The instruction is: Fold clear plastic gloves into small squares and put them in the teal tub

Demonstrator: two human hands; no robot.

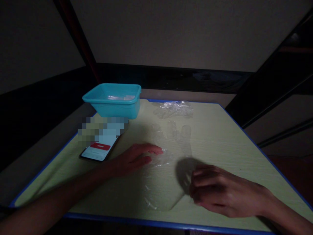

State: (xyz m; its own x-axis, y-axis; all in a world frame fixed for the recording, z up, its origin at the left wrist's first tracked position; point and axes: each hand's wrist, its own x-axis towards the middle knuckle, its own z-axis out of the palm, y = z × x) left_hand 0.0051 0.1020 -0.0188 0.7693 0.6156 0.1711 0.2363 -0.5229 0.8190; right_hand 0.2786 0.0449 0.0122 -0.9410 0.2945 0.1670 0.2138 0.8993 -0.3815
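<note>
Taking the glove as the clock's centre: clear, thin, spread flat on the table, fingers toward 12 and cuff toward 6, near the front edge, probably laid so as to bring the opening close to the body. Left hand at 9, low over the surface, thumb and fingers apart with nothing visibly pinched between, fingertips at the glove's wrinkled film; perhaps placed there to steady such light, slippery plastic. Right hand at 4, knuckles up, fingers curled under beside the cuff. Cannot tell whether pinching the edge or merely resting next to it, with fingertips turned out of sight; judging by a straight line in the film toward that side, possibly holding the cuff taut. Farther out at 12, crumpled film, bunched by the far edge, seemingly out of the way. Toward 10 to 11, blue tub with some plastic inside, likely set back to leave room for both hands. Just this side of it, phone, face up and lit, perhaps for easy reading.
</note>
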